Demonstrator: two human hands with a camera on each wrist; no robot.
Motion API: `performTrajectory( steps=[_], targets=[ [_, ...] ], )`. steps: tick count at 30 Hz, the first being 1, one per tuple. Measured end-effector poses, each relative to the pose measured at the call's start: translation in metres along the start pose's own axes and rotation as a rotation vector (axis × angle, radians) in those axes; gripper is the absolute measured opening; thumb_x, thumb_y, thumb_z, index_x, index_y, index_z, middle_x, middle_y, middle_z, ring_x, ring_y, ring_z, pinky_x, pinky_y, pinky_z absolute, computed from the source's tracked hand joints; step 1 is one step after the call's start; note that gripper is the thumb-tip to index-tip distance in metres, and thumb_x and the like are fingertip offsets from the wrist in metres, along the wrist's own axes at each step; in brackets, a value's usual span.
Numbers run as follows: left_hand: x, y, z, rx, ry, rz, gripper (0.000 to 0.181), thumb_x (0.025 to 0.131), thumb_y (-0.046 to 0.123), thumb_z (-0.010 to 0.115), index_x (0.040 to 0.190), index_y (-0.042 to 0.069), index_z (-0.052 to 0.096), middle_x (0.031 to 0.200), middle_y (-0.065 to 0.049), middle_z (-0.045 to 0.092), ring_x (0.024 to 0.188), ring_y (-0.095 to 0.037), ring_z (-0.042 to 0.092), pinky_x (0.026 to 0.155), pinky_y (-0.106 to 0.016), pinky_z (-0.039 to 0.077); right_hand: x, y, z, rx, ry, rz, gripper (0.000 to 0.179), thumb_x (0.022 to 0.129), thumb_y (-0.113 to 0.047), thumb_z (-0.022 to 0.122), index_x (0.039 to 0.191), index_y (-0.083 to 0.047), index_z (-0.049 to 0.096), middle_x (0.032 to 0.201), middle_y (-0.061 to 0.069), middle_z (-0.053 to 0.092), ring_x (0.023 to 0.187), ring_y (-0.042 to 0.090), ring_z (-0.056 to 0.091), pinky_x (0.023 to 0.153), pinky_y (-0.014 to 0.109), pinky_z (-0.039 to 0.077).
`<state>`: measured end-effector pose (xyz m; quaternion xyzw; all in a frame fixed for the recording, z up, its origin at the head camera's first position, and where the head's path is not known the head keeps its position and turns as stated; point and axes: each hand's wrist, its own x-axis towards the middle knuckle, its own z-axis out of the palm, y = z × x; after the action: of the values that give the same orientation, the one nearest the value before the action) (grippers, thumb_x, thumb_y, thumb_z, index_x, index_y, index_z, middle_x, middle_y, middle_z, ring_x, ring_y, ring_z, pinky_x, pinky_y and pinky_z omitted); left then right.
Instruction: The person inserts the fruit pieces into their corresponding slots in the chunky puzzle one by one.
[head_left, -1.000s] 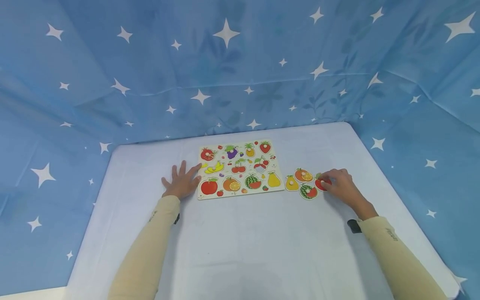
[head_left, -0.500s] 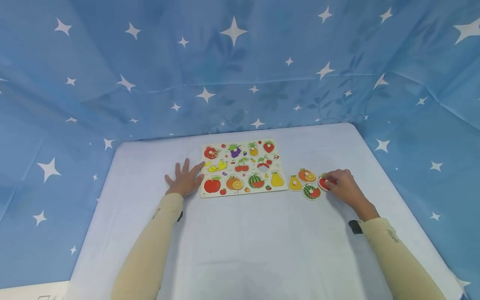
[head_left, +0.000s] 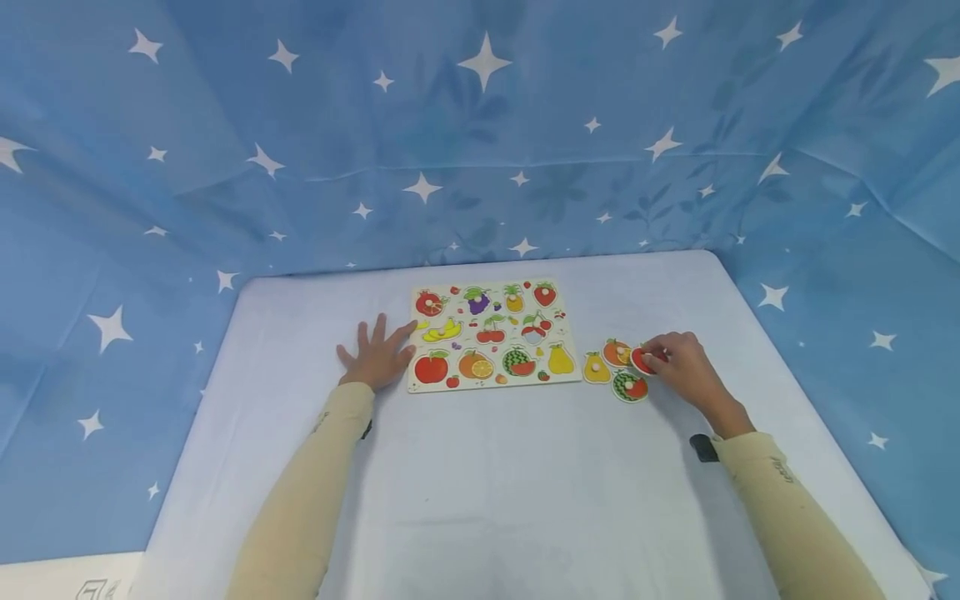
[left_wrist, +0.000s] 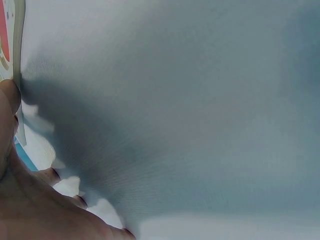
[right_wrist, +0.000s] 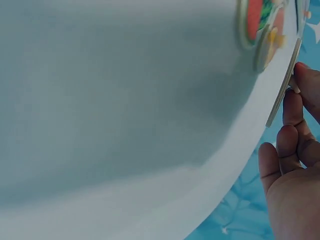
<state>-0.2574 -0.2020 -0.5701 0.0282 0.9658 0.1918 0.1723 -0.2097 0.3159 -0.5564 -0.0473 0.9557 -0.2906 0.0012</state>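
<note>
Spread on the table, my left hand (head_left: 377, 357) has its thumb and forefinger at the left edge of a wooden fruit puzzle board (head_left: 495, 390); the left wrist view shows the thumb against that edge. To the right, my right hand (head_left: 686, 371) pinches the knob of a red apple puzzle piece (head_left: 640, 360). In the right wrist view this piece (right_wrist: 283, 90) is tilted and raised off the table, seen edge-on. Beside it lie a pear piece (head_left: 596, 368), an orange piece (head_left: 615, 352) and a watermelon piece (head_left: 628, 387), each with a knob.
Several pieces with knobs sit in the board's upper rows, such as the strawberry (head_left: 545, 293) and the grapes (head_left: 477, 300). A white cloth covers the table (head_left: 495, 483). Behind and around it hangs a blue curtain with stars (head_left: 420, 100).
My right hand has lifted the apple piece and moved it slightly left, toward the orange piece. My left hand keeps its place by the board. The head view has shifted a little.
</note>
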Motion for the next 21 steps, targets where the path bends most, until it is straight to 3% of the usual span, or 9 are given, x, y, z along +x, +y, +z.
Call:
performTrajectory(
  steps=[6, 14, 21],
  targets=[
    [0.0, -0.001, 0.001, 0.013, 0.003, -0.005, 0.064, 0.112, 0.046, 0.047, 0.172, 0.034, 0.027, 0.179, -0.018, -0.007, 0.159, -0.052, -0.014, 0.113, -0.085, -0.006, 0.009, -0.019, 0.005, 0.019, -0.004, -0.013, 0.019, 0.098, 0.0, 0.075, 0.114, 0.012, 0.073, 0.108, 0.026, 0.069, 0.104, 0.039, 0.049, 0.086, 0.051, 0.051],
    [0.0, 0.001, 0.0, 0.008, -0.002, -0.026, 0.064, 0.111, 0.046, 0.048, 0.171, 0.035, 0.027, 0.179, -0.016, -0.007, 0.159, -0.05, -0.015, 0.114, -0.084, -0.006, 0.021, -0.041, 0.02, 0.047, -0.046, -0.007, 0.022, 0.101, -0.005, 0.074, 0.117, 0.01, 0.073, 0.112, 0.025, 0.068, 0.11, 0.039, 0.049, 0.095, 0.055, 0.05],
    [-0.002, 0.004, -0.003, 0.013, -0.006, -0.033, 0.064, 0.112, 0.047, 0.048, 0.171, 0.037, 0.027, 0.179, -0.016, -0.007, 0.16, -0.049, -0.014, 0.115, -0.083, -0.005, 0.034, -0.061, 0.037, 0.069, -0.057, -0.035, 0.022, 0.102, -0.007, 0.074, 0.116, 0.01, 0.074, 0.11, 0.023, 0.068, 0.107, 0.038, 0.049, 0.091, 0.051, 0.052]
  ],
)
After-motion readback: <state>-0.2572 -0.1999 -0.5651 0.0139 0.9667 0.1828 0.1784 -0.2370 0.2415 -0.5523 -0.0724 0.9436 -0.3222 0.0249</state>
